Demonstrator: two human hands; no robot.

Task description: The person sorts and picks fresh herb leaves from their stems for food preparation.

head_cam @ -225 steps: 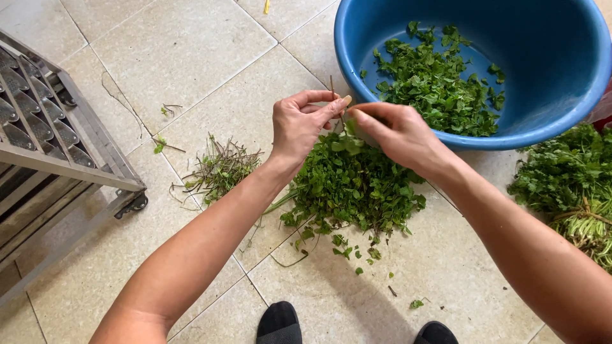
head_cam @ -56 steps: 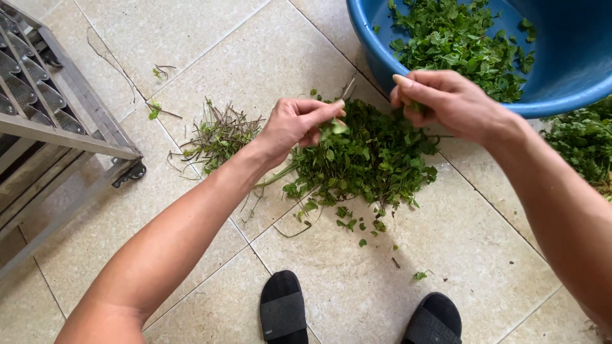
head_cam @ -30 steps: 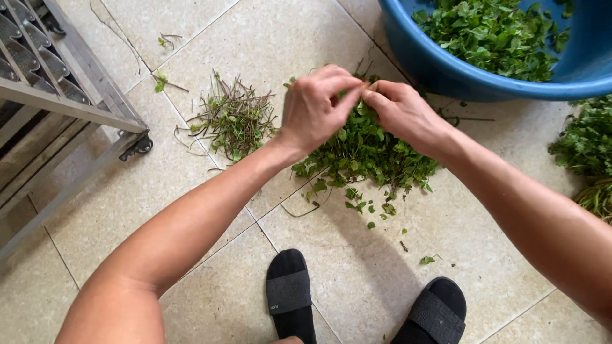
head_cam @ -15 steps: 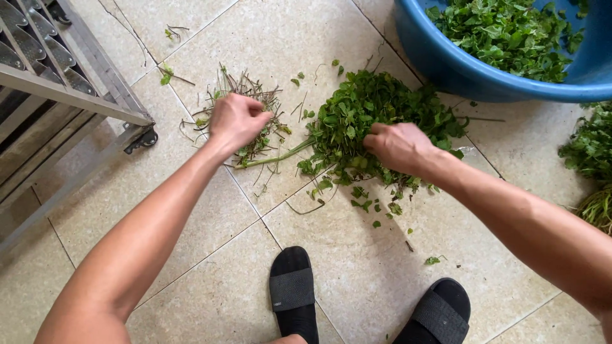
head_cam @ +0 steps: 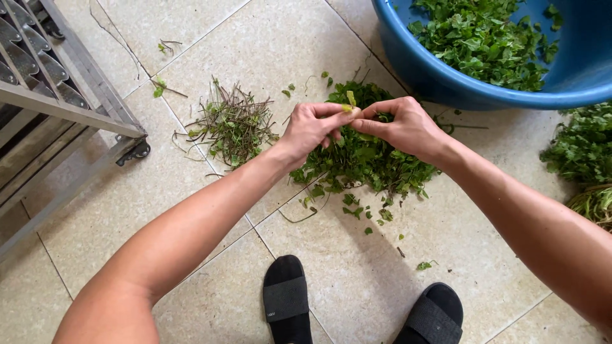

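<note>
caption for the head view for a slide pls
Left hand and right hand pinch a leafy sprig over a pile of greens beside a blue basin.

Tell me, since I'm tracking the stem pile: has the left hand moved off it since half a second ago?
Yes. The left hand went right, from the stem pile to above the greens.

Our two forearms reach in from the lower corners and converge just above the frame's centre. Our left hand (head_cam: 313,127) and right hand (head_cam: 400,125) meet fingertip to fingertip, fingers pinched closed.
</note>
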